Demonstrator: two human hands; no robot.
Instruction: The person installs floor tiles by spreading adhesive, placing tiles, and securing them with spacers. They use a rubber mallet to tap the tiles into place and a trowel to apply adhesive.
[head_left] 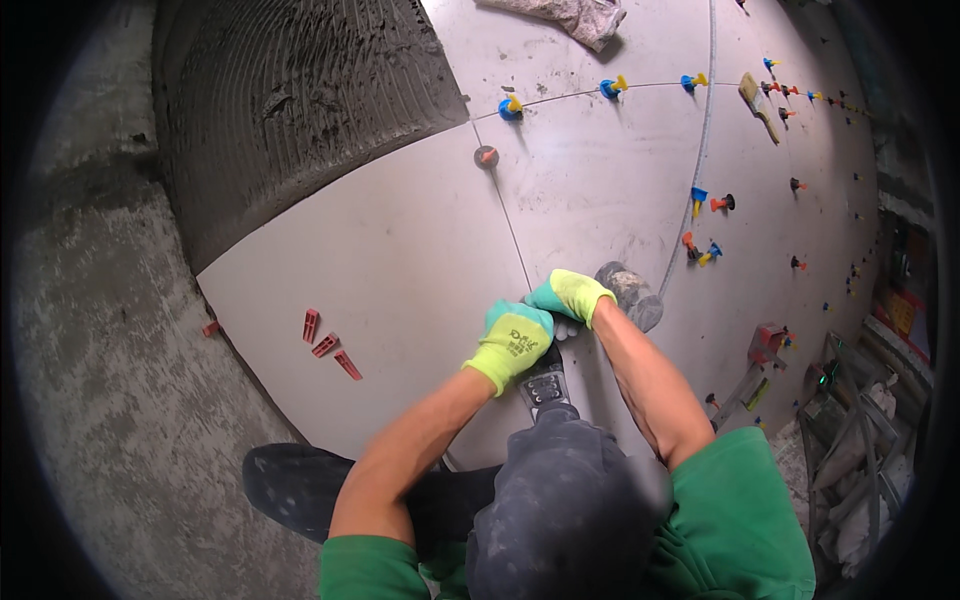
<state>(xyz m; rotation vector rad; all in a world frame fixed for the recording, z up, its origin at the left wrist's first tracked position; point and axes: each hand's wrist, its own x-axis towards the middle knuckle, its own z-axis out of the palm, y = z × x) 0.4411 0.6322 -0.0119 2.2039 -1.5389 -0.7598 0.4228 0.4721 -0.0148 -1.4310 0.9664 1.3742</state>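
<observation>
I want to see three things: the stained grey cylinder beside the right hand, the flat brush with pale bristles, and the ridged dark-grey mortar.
Stained grey cylinder (pixel 631 297): head view, middle of its side.
Flat brush with pale bristles (pixel 757 104): head view, its middle.
Ridged dark-grey mortar (pixel 315 110): head view, central ridges.

Combed dark mortar (pixel 310 90) lies beyond the far left edge of the tiled floor (pixel 340 240); bare rough concrete (pixel 110 400) runs along the left edge. Three red wedges (pixel 325 345) lie near that left edge, and another red piece (pixel 210 328) sits right at it. Three blue-and-yellow tile levelers (pixel 511 107) line a seam toward the far edge, where a crumpled pale cloth or bag (pixel 590 22) lies. A grey hose or cable (pixel 706 125) runs across the tiles. Farther right is a brush (pixel 757 103). Sacks (pixel 848 462) pile beyond the near right edge.
</observation>
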